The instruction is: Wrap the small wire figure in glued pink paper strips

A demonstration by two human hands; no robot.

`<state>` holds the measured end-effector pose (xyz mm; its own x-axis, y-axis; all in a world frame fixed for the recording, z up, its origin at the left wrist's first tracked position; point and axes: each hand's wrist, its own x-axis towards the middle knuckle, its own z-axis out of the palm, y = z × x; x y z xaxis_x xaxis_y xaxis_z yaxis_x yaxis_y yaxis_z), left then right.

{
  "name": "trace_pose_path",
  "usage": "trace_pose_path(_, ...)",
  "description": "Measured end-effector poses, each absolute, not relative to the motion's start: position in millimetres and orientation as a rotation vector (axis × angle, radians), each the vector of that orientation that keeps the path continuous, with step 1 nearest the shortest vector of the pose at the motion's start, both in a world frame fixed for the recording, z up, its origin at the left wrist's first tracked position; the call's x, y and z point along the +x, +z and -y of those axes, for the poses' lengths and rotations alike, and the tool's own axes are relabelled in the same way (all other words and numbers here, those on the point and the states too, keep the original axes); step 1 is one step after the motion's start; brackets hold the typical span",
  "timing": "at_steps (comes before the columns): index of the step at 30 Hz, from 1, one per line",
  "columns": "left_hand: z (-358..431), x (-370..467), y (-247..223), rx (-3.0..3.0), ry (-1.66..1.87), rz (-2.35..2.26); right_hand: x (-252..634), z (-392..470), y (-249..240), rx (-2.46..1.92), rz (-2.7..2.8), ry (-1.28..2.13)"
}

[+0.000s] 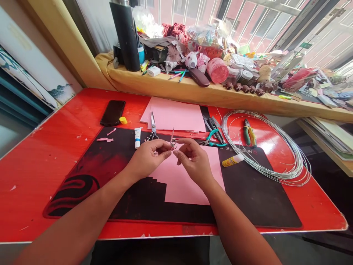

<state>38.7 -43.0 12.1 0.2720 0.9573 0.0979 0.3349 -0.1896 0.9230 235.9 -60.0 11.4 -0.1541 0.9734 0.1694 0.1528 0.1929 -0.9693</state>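
My left hand (150, 156) and my right hand (193, 158) meet fingertip to fingertip over a pink sheet of paper (190, 187). Thumb and forefinger of each are pinched together on something small, possibly a thin pinkish strip, too small to make out. Just behind the fingertips a slim pointed metal blade with small loops (173, 135) shows, partly hidden by the fingers. The sheet lies on a black mouse mat (248, 198), its lower left edge cut in steps. Silver scissors (153, 125) lie beyond my left hand, teal-handled pliers (212, 137) beyond my right.
A coil of wire (298, 173), yellow-green pliers (249, 133) and a glue stick (232, 160) lie right. Left are a white tube (137, 137), phone (113, 112) and yellow cap (123, 120). Pink sheets (176, 114) lie behind; a black bottle (126, 36) stands on the cluttered sill.
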Motion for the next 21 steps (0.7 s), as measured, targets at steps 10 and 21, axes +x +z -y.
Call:
trace_pose_path(10, 51, 45, 9, 2.061, 1.093, -1.185, 229, 63, 4, -1.178, 1.501, 1.083)
trace_pose_path(21, 52, 50, 6, 2.085, 1.209, -1.275, 224, 64, 8, -1.152, 1.237, 1.274)
